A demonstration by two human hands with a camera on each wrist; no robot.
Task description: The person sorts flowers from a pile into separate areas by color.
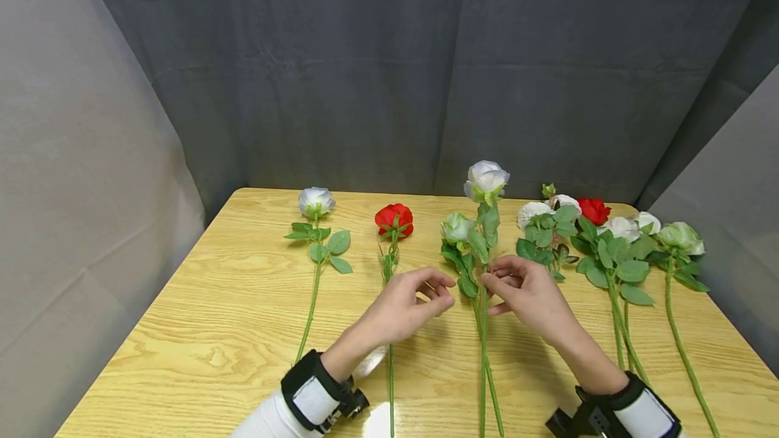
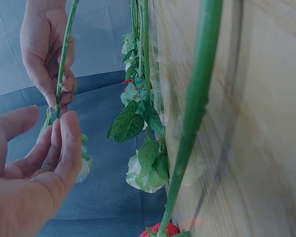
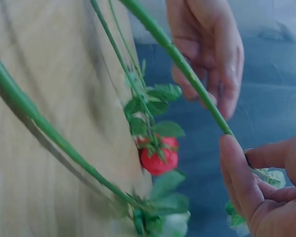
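My right hand (image 1: 531, 295) pinches the green stem of a white rose (image 1: 487, 180) between thumb and fingers, its bloom raised near the table's back edge. My left hand (image 1: 406, 304) is just left of that stem, fingers loosely bent and nothing in them. In the left wrist view, the left fingers (image 2: 64, 153) appear close to the held stem (image 2: 65, 54); whether they touch it I cannot tell. Behind the held rose lies a pale green rose (image 1: 458, 228), its stem crossing below. A red rose (image 1: 394, 220) lies beyond the left hand, its stem passing under the forearm.
A bluish-white rose (image 1: 316, 201) lies at the left of the wooden table (image 1: 201, 330). On the right is a cluster of white flowers (image 1: 621, 228), another red rose (image 1: 593, 211) and a green rose (image 1: 680, 238). A grey curtain (image 1: 365, 73) hangs behind the table.
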